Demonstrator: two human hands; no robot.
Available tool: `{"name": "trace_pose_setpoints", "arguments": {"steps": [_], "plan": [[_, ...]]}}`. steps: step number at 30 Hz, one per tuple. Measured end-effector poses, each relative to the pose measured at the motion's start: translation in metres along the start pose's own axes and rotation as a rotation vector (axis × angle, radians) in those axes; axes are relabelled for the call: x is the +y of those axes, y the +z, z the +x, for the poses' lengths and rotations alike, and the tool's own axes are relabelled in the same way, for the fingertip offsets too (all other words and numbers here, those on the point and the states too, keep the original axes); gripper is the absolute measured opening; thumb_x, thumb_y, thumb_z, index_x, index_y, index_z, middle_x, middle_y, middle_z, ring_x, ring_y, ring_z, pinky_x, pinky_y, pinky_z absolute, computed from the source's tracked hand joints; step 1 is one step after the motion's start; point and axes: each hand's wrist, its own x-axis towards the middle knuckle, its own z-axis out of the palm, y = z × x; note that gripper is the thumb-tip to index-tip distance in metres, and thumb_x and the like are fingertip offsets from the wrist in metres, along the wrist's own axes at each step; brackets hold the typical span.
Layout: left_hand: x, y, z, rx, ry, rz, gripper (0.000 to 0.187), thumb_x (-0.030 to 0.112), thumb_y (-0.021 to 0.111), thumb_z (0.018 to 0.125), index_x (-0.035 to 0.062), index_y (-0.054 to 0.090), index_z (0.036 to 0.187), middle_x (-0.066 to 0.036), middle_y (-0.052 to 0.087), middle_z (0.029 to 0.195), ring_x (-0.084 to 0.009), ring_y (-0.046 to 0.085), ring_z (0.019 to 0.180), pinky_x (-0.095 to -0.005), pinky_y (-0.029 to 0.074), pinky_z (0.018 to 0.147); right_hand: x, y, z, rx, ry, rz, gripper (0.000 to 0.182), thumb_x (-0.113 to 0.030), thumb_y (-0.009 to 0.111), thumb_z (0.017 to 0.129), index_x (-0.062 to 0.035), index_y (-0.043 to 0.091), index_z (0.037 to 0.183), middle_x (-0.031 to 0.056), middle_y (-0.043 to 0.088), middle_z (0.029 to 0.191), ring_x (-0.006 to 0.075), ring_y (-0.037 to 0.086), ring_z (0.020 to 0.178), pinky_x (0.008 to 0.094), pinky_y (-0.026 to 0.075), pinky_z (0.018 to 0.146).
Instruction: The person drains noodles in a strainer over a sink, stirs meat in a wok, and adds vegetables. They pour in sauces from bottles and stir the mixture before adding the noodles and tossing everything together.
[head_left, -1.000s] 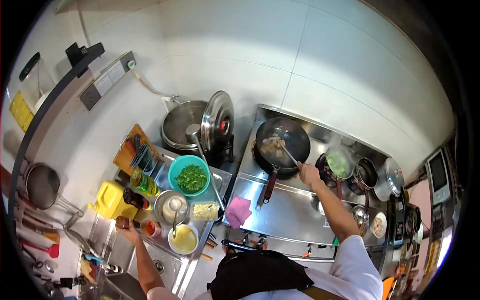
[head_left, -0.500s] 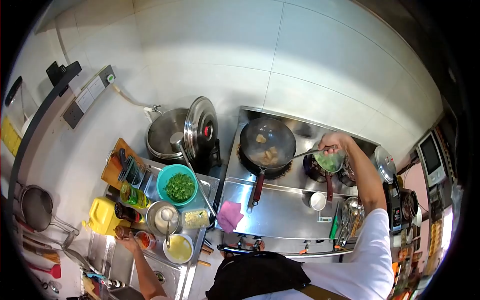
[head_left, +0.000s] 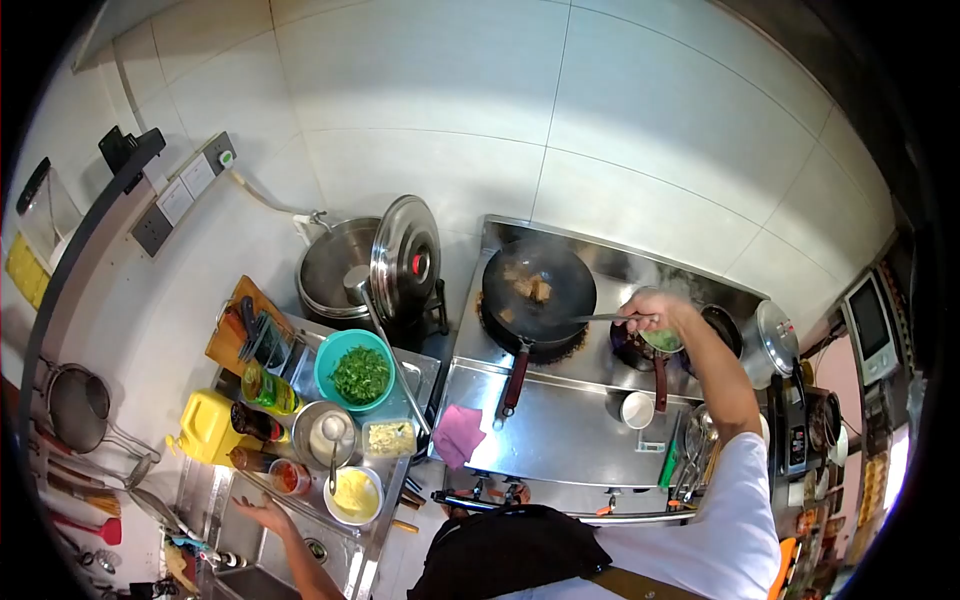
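Note:
My right hand (head_left: 650,309) grips the handle of a long metal cooking utensil (head_left: 592,318), which reaches left into a dark wok (head_left: 497,300). The utensil's head is hard to make out. Browned pieces of food (head_left: 540,290) lie in the wok. Behind my right hand, a small pot (head_left: 625,350) holding something green is partly hidden. My left hand (head_left: 265,514) is open and holds nothing, above the sink edge. Nearest to it stand a brown bottle (head_left: 252,460) and a jar with red contents (head_left: 290,477).
A teal bowl of chopped greens (head_left: 362,372), a yellow jug (head_left: 208,428), a metal bowl with a ladle (head_left: 322,436) and a white bowl with yellow contents (head_left: 356,496) crowd the left counter. A purple cloth (head_left: 458,434) and white cup (head_left: 637,409) lie before the stove.
My left hand has come away from the brown bottle and moved down toward the sink. The right hand has shifted slightly left and down, and the food pieces in the wok have moved.

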Motion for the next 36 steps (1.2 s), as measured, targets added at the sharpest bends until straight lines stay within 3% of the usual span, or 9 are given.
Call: {"name": "trace_pose_setpoints", "arguments": {"steps": [3, 11, 15, 19, 21, 28, 31, 33, 36], "plan": [[0.005, 0.002, -0.007, -0.001, 0.084, 0.022, 0.078, -0.005, 0.056, 0.082, 0.0043, 0.013, 0.146, -0.026, 0.027, 0.145, -0.0362, 0.032, 0.133, -0.0431, 0.029, 0.107, -0.003, 0.002, 0.004, -0.077, 0.086, -0.162, 0.024, -0.017, 0.046, 0.094, 0.0031, 0.058, 0.097, 0.0035, 0.052, 0.061, 0.0034, 0.036, 0.038, 0.0187, 0.025, 0.029], [0.062, 0.02, -0.028, 0.014, 0.262, 0.037, 0.068, 0.008, 0.05, 0.087, 0.0029, 0.016, 0.146, -0.024, 0.027, 0.146, -0.0365, 0.034, 0.132, -0.046, 0.028, 0.107, 0.033, 0.077, 0.061, -0.006, -0.232, 0.492, 0.019, -0.014, 0.042, 0.095, -0.0013, 0.05, 0.083, 0.0018, 0.047, 0.057, 0.0049, 0.034, 0.035, 0.019, 0.023, 0.029], [0.074, 0.006, -0.035, 0.034, 0.326, 0.076, 0.068, 0.015, 0.051, 0.089, 0.0027, 0.017, 0.146, -0.023, 0.028, 0.146, -0.036, 0.035, 0.132, -0.0454, 0.028, 0.107, 0.026, 0.041, 0.023, 0.034, -0.169, 0.331, 0.019, -0.015, 0.043, 0.093, -0.0004, 0.051, 0.085, 0.0024, 0.047, 0.056, 0.006, 0.037, 0.036, 0.02, 0.026, 0.029], [0.091, 0.002, -0.047, 0.031, 0.408, 0.004, 0.065, 0.02, 0.051, 0.092, 0.0009, 0.018, 0.145, -0.023, 0.03, 0.145, -0.0355, 0.036, 0.131, -0.0451, 0.027, 0.108, 0.012, 0.04, -0.007, 0.213, -0.024, -0.285, 0.011, -0.009, 0.051, 0.09, 0.001, 0.053, 0.095, 0.0079, 0.054, 0.062, 0.0075, 0.041, 0.038, 0.0228, 0.029, 0.03], [0.107, 0.006, -0.057, 0.047, 0.446, 0.005, 0.064, 0.021, 0.05, 0.093, 0.0001, 0.019, 0.145, -0.023, 0.03, 0.145, -0.0354, 0.036, 0.131, -0.0446, 0.027, 0.108, 0.029, 0.043, 0.019, 0.323, -0.073, -0.53, 0.017, -0.009, 0.051, 0.086, 0.0026, 0.053, 0.073, 0.0081, 0.054, 0.058, 0.0137, 0.043, 0.039, 0.0294, 0.032, 0.032], [0.169, 0.022, -0.089, -0.04, 0.397, -0.083, 0.059, 0.016, 0.048, 0.094, 0.0004, 0.022, 0.143, -0.022, 0.035, 0.142, -0.034, 0.039, 0.128, -0.0422, 0.028, 0.108, 0.09, 0.082, 0.128, 0.432, -0.371, -0.094, 0.022, -0.02, 0.051, 0.091, -0.0013, 0.058, 0.083, 0.0075, 0.054, 0.057, 0.0206, 0.054, 0.046, 0.0367, 0.044, 0.042], [0.186, 0.023, -0.101, -0.121, 0.377, -0.176, 0.059, 0.012, 0.05, 0.092, 0.0005, 0.024, 0.143, -0.022, 0.036, 0.141, -0.0331, 0.04, 0.127, -0.0422, 0.028, 0.107, 0.089, 0.081, 0.112, 0.601, -0.531, -0.489, 0.019, -0.021, 0.051, 0.09, -0.0036, 0.058, 0.089, 0.0109, 0.06, 0.064, 0.0262, 0.063, 0.062, 0.042, 0.05, 0.056], [0.184, 0.027, -0.105, -0.161, 0.366, -0.209, 0.058, 0.009, 0.05, 0.091, 0.0004, 0.024, 0.142, -0.023, 0.037, 0.141, -0.0327, 0.04, 0.126, -0.0423, 0.029, 0.107, 0.071, 0.087, 0.072, 0.831, -0.521, -1.103, 0.02, -0.022, 0.053, 0.087, -0.0062, 0.059, 0.098, 0.0137, 0.064, 0.076, 0.0297, 0.066, 0.079, 0.0465, 0.051, 0.069], [0.17, 0.04, -0.113, -0.189, 0.301, -0.319, 0.058, 0.006, 0.049, 0.089, 0.0003, 0.025, 0.142, -0.024, 0.038, 0.139, -0.0327, 0.04, 0.127, -0.0426, 0.028, 0.107, 0.057, 0.083, 0.045, 0.752, -0.495, -1.311, 0.026, -0.015, 0.052, 0.084, -0.0081, 0.061, 0.107, 0.0175, 0.066, 0.087, 0.0349, 0.065, 0.084, 0.0455, 0.052, 0.072]]}}
